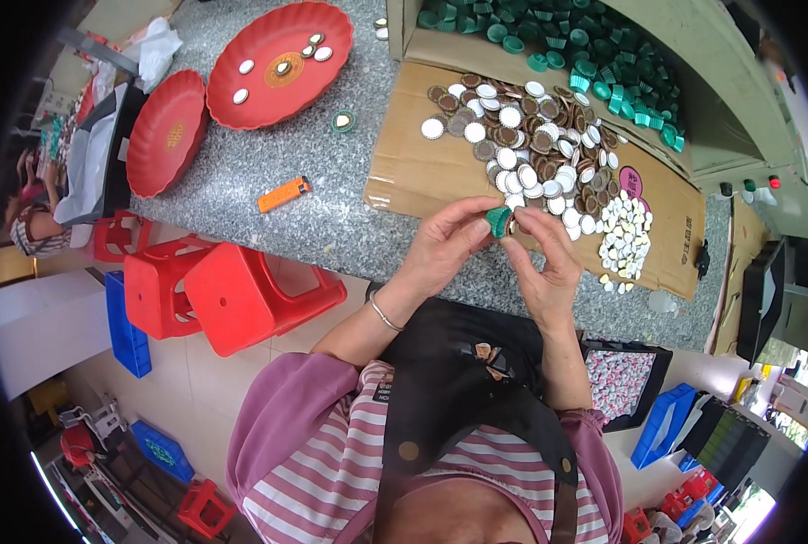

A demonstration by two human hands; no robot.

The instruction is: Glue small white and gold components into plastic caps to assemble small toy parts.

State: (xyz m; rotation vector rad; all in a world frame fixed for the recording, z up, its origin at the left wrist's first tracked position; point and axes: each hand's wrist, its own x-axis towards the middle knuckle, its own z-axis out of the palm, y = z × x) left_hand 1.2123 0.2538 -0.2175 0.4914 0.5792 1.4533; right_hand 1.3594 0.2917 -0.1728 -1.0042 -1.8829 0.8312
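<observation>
Above the counter's front edge, my two hands meet. The fingers and thumb of my left hand (442,245) pinch a small green fluted cup (497,223), turned on its side. Against the cup's right side, my right hand (546,263) closes its fingertips on a small round disc (510,223), largely hidden by the fingers. Just beyond lies a pile of scalloped discs (535,136), some white side up, others brown. Right of that pile is a heap of small white and yellowish pieces (624,240). Both sit on a flat cardboard sheet (395,163).
Many green cups (594,63) fill an open-fronted box behind the cardboard. Two red scalloped trays (241,41) stand at the back left, one with several finished-looking pieces. An orange lighter (282,195) and a filled green cup (343,121) lie nearby. Red stools (232,299) stand below left.
</observation>
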